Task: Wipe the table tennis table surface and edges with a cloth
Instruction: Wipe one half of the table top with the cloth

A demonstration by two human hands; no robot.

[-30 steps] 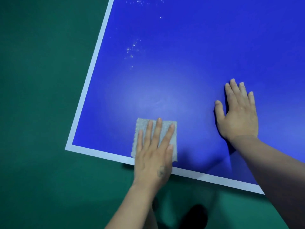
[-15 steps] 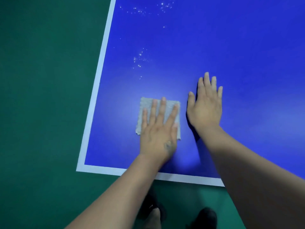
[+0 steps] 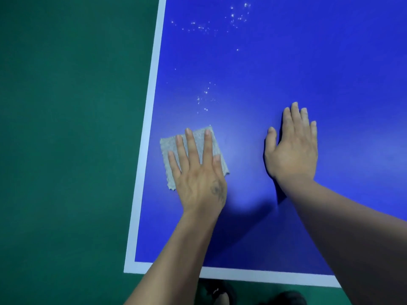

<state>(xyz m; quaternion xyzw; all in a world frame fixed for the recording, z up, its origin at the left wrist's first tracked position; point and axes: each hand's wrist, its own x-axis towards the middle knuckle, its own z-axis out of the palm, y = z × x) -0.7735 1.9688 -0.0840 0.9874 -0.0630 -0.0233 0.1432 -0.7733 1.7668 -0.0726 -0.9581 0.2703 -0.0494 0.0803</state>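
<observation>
we've got our left hand (image 3: 199, 172) laid flat on the cloth (image 3: 193, 155), fingers straight and a bit spread, pressing it down on the table tennis table (image 3: 286, 62) rather than gripping it. the forearm comes up from the bottom edge of the view, angled a little to the right. our right hand (image 3: 291, 148) is planted palm-down on the bare blue surface well to the right of the cloth, fingers straight and close together, thumb out to the side, holding nothing. that arm reaches in from the lower right corner.

the cloth is a small grey squarish piece, slightly rotated, with a rough fuzzy texture and frayed-looking edges. it sits near the table's left side, just beside the white edge line (image 3: 152, 95) but not on it, and well up from the near corner. a scatter of tiny white specks (image 3: 206, 99) lies on the blue just beyond the cloth, with another cluster further up. the green floor (image 3: 66, 128) shows past the edge, and dark shoes (image 3: 217, 291) peek out at the bottom.
</observation>
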